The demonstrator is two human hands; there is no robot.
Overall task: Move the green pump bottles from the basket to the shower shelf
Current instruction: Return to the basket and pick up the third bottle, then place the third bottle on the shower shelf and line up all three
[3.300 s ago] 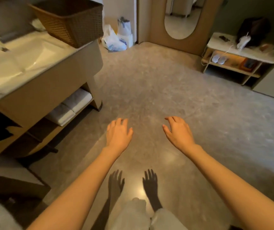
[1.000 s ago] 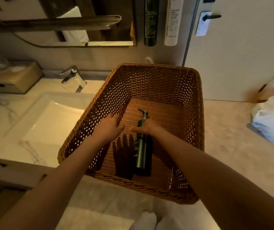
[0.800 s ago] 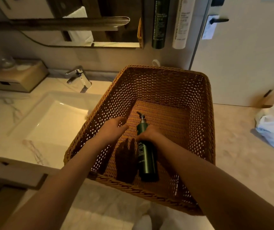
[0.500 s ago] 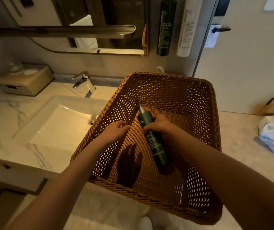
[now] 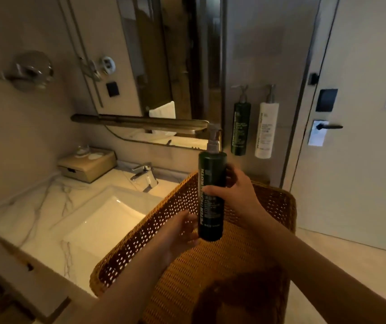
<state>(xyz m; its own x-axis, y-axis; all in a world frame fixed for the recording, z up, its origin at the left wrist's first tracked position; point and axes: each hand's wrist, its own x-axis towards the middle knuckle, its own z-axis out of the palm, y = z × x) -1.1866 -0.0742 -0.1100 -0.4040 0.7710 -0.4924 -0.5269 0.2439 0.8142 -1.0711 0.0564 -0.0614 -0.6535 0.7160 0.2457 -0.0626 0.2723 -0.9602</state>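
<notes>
One green pump bottle stands upright in your right hand above the basket, your open left hand (empty) just below; a loosened one-handed grip could drop it.

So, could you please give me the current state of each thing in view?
green pump bottle: upright, lifted above the basket
right hand: gripping the bottle
left hand: open, near the bottle's base
basket: on the counter, no other bottle visible inside
faucet: off
door: closed
</notes>
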